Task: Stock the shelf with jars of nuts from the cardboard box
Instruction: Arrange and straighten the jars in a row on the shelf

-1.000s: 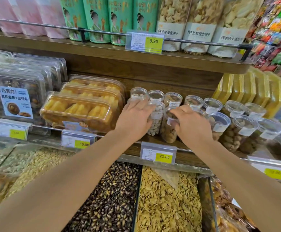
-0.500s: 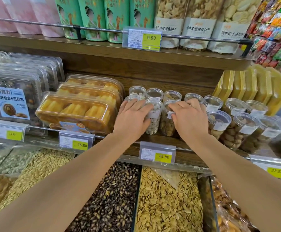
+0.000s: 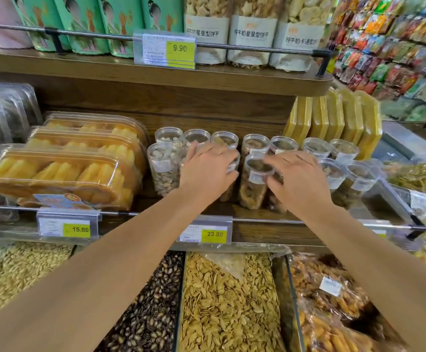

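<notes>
Clear plastic jars of nuts stand in two rows on the wooden middle shelf. My left hand lies over a front-row jar, fingers across its lid and thumb down its right side. A pistachio jar stands uncovered just left of that hand. My right hand curls over another front-row jar, which it mostly hides. Its fingertips touch the lid of the neighbouring jar between my hands. The back row of jars stands against the shelf wall. No cardboard box is in view.
Boxed yellow pastries sit left of the jars, and yellow packs stand upright on the right. A metal rail with price tags runs along the shelf front. Open bins of seeds lie below. The upper shelf overhangs.
Both hands have shifted right along the front row by about one jar. The pistachio jar that my left hand covered now stands free. The view has moved closer.
</notes>
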Motion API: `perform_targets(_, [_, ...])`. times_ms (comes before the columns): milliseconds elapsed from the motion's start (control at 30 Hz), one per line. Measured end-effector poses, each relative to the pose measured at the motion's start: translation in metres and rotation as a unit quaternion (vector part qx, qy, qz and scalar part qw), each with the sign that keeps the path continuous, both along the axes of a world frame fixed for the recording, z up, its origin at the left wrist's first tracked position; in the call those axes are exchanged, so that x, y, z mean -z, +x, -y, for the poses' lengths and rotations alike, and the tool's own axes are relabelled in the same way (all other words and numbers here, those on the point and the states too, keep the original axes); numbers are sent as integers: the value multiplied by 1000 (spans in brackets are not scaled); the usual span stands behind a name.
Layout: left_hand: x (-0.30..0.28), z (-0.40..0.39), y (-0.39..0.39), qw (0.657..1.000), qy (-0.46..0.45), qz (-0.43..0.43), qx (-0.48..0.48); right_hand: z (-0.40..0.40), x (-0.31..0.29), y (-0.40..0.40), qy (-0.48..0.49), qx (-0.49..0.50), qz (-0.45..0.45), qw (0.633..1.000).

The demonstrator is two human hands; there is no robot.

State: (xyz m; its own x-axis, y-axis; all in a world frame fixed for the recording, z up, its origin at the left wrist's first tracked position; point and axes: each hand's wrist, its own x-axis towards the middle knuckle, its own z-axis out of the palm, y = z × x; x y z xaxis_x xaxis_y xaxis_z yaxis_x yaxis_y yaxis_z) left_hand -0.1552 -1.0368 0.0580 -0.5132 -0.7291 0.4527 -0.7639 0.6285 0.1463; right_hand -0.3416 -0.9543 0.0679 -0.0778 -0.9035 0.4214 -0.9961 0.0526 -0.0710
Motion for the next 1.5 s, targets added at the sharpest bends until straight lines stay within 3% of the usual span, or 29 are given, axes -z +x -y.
perform_targets(400, [-6,6,-4,1000,7,-25,6,20,1,3,-1,-27,3,1000])
perform_targets(633, [-8,20,3,997,31,68,-34,53,-25,5,184,19,-68,980])
perform_targets(867, [-5,21,3,993,38,103,-39,58,-22,3,212,-15,-82,974])
perform_targets(967, [-7,19,3,994,40,94,-36,53,-22,0,190,-26,-64,979])
perform_targets(1100, [-8,15,4,998,27,53,-12,33,-17,-4,83,-56,-19,995])
perform_targets(1500, [-7,5,-6,999,40,18,3,4,-11,-24,18,-40,38,998])
